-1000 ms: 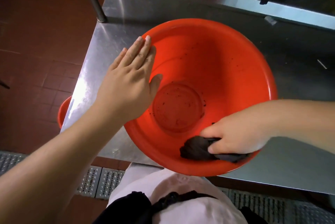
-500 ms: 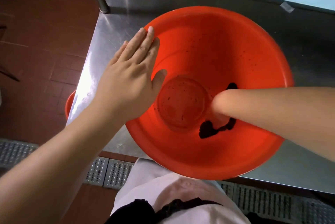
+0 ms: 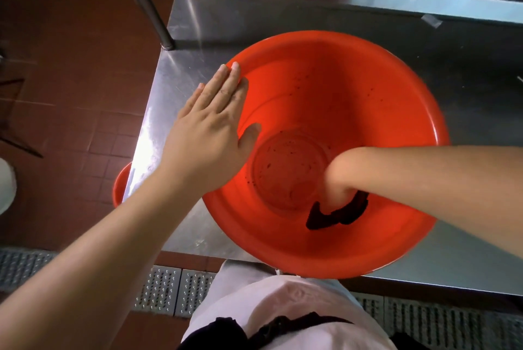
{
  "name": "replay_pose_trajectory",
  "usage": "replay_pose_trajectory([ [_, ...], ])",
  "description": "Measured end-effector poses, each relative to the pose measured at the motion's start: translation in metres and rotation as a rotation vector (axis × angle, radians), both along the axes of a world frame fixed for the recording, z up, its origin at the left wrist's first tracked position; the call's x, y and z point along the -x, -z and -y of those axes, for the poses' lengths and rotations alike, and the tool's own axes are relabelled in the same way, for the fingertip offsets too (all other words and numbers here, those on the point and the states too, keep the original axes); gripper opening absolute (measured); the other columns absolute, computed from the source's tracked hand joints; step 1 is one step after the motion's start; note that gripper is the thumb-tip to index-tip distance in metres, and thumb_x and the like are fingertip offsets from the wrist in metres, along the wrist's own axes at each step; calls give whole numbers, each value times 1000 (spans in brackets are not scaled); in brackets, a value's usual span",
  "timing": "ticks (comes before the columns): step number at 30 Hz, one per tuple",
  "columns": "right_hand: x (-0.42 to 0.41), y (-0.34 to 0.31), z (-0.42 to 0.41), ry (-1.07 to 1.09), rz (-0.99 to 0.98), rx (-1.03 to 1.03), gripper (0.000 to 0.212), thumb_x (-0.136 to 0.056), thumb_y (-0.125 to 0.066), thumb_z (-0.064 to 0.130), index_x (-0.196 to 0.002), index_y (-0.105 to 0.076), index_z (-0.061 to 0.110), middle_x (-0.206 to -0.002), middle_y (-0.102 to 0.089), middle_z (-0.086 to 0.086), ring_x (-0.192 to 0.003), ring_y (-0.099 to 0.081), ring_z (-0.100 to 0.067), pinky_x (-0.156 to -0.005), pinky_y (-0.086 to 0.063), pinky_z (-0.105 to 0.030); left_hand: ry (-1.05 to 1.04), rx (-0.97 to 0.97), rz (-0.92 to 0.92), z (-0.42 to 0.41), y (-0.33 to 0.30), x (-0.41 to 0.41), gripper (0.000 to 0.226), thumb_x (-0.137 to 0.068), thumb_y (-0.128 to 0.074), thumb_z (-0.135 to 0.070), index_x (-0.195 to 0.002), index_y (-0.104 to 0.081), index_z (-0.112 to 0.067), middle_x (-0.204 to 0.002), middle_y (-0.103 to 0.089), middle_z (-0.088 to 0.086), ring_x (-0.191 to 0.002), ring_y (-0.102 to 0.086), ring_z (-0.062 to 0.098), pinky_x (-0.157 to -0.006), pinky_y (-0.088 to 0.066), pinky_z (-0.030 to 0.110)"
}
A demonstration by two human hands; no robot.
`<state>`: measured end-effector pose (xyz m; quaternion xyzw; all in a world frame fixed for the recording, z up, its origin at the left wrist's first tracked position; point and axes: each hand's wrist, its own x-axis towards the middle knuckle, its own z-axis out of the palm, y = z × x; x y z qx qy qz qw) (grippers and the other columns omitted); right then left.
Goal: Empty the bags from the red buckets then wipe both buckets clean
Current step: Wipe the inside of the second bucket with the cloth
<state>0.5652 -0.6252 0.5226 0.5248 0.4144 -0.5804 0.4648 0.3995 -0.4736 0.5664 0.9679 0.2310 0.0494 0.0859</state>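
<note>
A person leans over a red bucket (image 3: 368,72) on a steel worktop (image 3: 198,24), its near edge overhanging toward the floor. L hand (image 3: 210,134) lies flat, fingers straight, on the bucket's left rim, thumb inside. R hand (image 3: 338,177) reaches down inside, pressing a dark cloth (image 3: 336,215) against the near-right inner wall by the base; fingers hidden, so grip can't be told. Dark specks dot the bucket's interior. A 2nd red bucket (image 3: 119,188) peeks out below the worktop's left edge.
</note>
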Motion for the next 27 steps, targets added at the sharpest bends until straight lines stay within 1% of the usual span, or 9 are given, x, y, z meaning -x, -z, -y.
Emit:
replay_pose_trajectory([
  [2,-9,-17,15,93,-18,-49,49,-95,-43,44,-62,-74,27,-63,-65,2,-56,-58,-19,-61,-48,-28,14,17,18,1,0,-1,72,-107,-35,-55,-166,-29,-14,-176,-12,2,-163,-1,14,-133,-9,41],
  [6,-10,-39,43,-78,69,-355,43,-93,-40,47,-107,-72,22,-84,-64,-4,-69,-53,-22,-56,-35,-33,-54,-26,125,8,-8,-5,55,-110,-42,-48,-154,-51,-15,-168,-38,6,-160,-26,24,-129,-23,45],
  [9,-4,-47,47,78,132,-321,42,-97,-33,50,-107,-67,27,-88,-67,3,-75,-57,-18,-86,-43,-50,-125,-99,191,18,-25,-9,46,-111,-41,-43,-142,-62,-16,-152,-59,4,-148,-47,26,-118,-35,48],
  [10,-3,-47,48,147,124,-315,40,-99,-32,49,-114,-65,30,-94,-70,6,-75,-61,-15,-92,-44,-48,-125,-56,181,26,-29,-8,47,-111,-40,-42,-144,-61,-16,-153,-58,3,-147,-46,26,-117,-35,47],
  [12,-5,-45,49,232,76,-363,38,-102,-36,40,-126,-61,25,-100,-70,6,-67,-62,-11,-70,-50,-24,-108,93,134,57,-34,-1,53,-109,-37,-47,-151,-53,-18,-159,-50,2,-152,-38,23,-122,-32,46],
  [18,-7,-39,48,259,39,-436,32,-101,-45,37,-118,-66,19,-87,-70,6,-66,-61,-12,-57,-43,-26,-118,96,-199,136,-16,28,85,-102,-2,-68,-169,-12,-17,-177,-6,0,-162,18,17,-130,15,44],
  [21,1,-38,46,311,-9,-432,33,-101,-47,38,-126,-62,22,-88,-68,8,-68,-62,-10,-57,-42,-25,-137,2,-128,120,-16,25,81,-106,-17,-65,-166,-26,-11,-173,-28,5,-164,2,23,-131,5,51],
  [24,17,-36,41,235,18,-505,43,-102,-45,41,-139,-56,20,-126,-63,-5,-100,-58,-27,-75,-36,-29,-130,-44,-19,94,-13,23,73,-108,-29,-57,-162,-37,-8,-166,-41,9,-163,-15,27,-131,-10,54],
  [27,35,-30,37,531,10,-556,38,-101,-47,42,-127,-65,21,-118,-65,-6,-89,-58,-25,-81,-41,-30,-151,-85,38,60,-12,17,70,-108,-32,-52,-161,-38,-6,-166,-40,12,-161,-21,28,-131,-16,51],
])
